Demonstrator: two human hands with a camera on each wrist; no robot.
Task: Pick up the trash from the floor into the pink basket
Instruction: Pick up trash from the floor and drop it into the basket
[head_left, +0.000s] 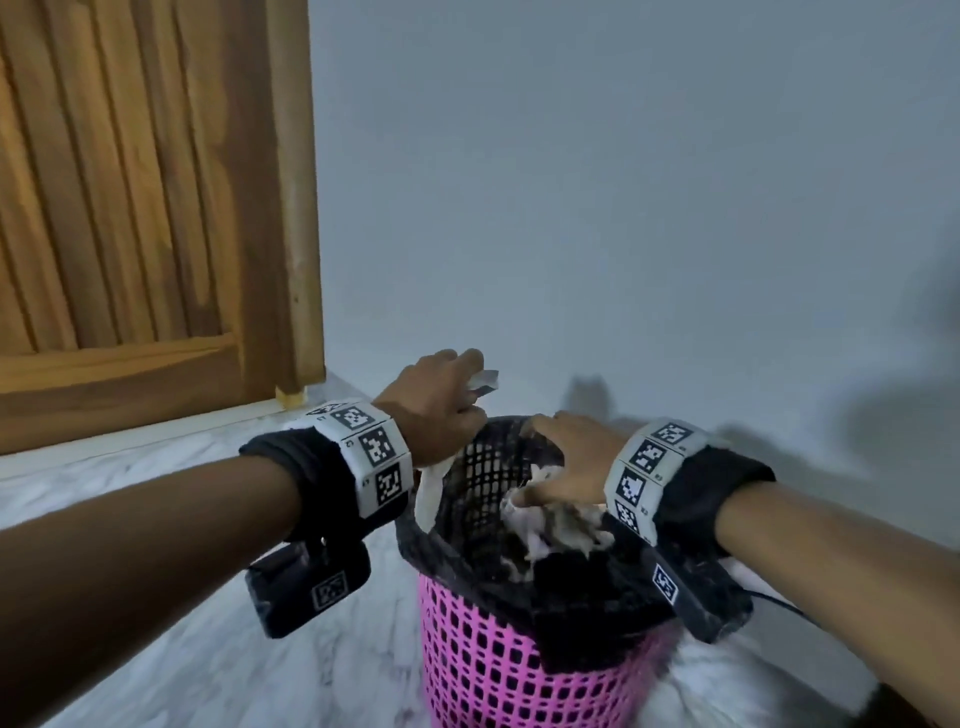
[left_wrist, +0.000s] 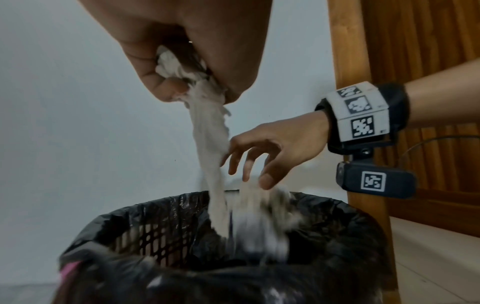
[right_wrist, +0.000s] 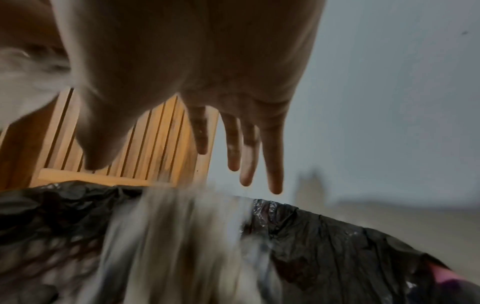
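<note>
Trash (left_wrist: 207, 131), a limp whitish rag or tissue strip, bunched at its top inside the left hand (left_wrist: 182, 51), with fingers and thumb curled tight round the wad and the long tail dangling down into the mouth of the pink basket (head_left: 498, 670). Gripping, then, on the left; on the right hand (left_wrist: 262, 148), fingers spread and straight, holding nothing, poised just above a second clump of crumpled paper (head_left: 550, 525) blurred at the basket's mouth, apparently falling or just let go, though contact with the fingertips hard to settle from these views. Soft, light, floppy stuff by the look of it: no stiffness at all, likely to snag on the mesh or drape over the rim rather than drop cleanly, and prone to tearing if tugged. Best held by the bunched end, as now, and lowered until the tail sits fully inside before letting go. Round the rim, a black bin liner (left_wrist: 345, 222) folded outward, mesh wall showing through on the far side. Basket standing on a pale marbled floor (head_left: 197, 665), close to a plain grey wall (head_left: 623, 208), with a slatted wooden door (head_left: 130, 208) off to the left. Marker-covered bands and small black camera units on both wrists. Judged well along for this load: one piece over the opening, one strip part-way in.
</note>
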